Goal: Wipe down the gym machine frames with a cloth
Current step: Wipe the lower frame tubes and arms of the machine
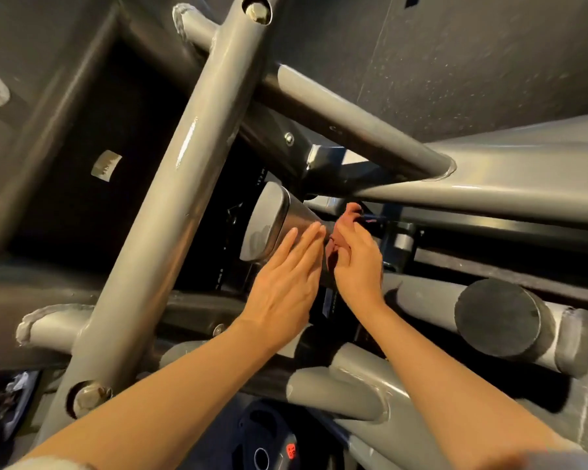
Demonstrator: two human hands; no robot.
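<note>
Both hands: left (282, 283) flat, right (357, 262) gripping cloth (340, 232).

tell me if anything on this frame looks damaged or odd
Yes: the diagonal grey tube has a white scrape where the paint looks worn off, and a peeling pale sticker sits askew on the dark panel to its left.

The capped tube end (269, 225) sits near the middle of the view. At its 4 o'clock the left hand (286, 283) lies flat against the tube; the right hand (357, 262) is at 3 o'clock, holding the cloth (343, 228) between the two hands. A long frame tube (170, 205) runs from 12 to 7 o'clock in front. A round end cap (496, 318) lies at 4 o'clock, a weight plate (269, 439) at 6.
</note>
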